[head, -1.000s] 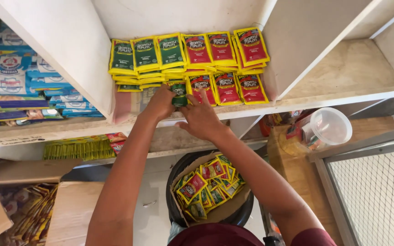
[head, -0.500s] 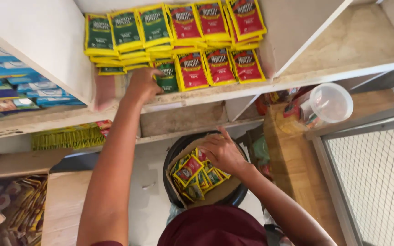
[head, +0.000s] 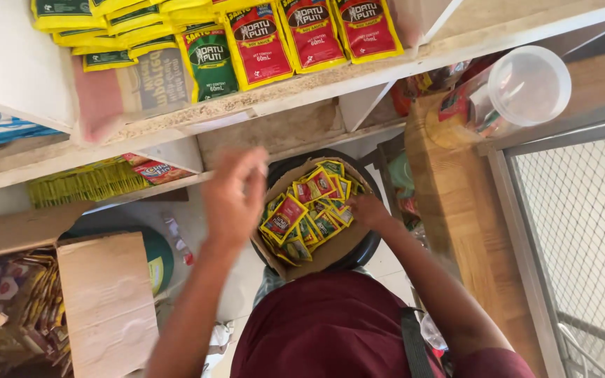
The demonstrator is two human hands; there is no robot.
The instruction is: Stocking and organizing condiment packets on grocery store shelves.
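Observation:
A cardboard box (head: pixel 330 253) full of small red, green and yellow sachets (head: pixel 306 210) sits on a round black container below me. My right hand (head: pixel 370 210) rests at the box's right edge, fingers curled on the sachets there. My left hand (head: pixel 234 197) hangs blurred in mid-air left of the box, fingers apart and holding nothing. Above, a white shelf (head: pixel 358 75) carries rows of larger pouches: green ones (head: pixel 208 61) on the left, red ones (head: pixel 313 31) on the right.
A clear plastic tub with a round lid (head: pixel 526 87) stands on a wooden counter (head: pixel 456 210) at the right, beside a wire mesh panel (head: pixel 582 238). A cardboard carton (head: pixel 106 301) with packets is at lower left. Yellow packets (head: pixel 82 183) lie on a lower shelf.
My left hand has come down from the pouches on the shelf to the level of the box. My right hand has shifted to the box's right edge. The view has tilted downward.

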